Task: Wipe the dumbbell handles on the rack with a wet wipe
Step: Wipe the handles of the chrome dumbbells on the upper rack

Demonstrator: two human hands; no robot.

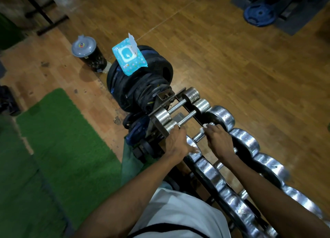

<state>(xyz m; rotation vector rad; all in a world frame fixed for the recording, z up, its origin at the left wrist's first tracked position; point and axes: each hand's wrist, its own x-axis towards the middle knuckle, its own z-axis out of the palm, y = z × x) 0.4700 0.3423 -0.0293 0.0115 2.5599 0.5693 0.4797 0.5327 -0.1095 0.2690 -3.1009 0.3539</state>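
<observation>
Dim indoor light from overhead leaves the corners dark and vignetted, throws bright glare streaks on the chrome dumbbell heads (244, 141) and a soft sheen on the wooden floor (223, 59), while wide-angle distortion bends the edges and softens detail there.

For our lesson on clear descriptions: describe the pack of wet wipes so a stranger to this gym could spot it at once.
Follow the dumbbell rack to its far end, where a stack of black weight plates stands on edge. The wet wipe pack lies on top of that stack. It is the only light blue thing there, with its white flap lid standing open.
</observation>
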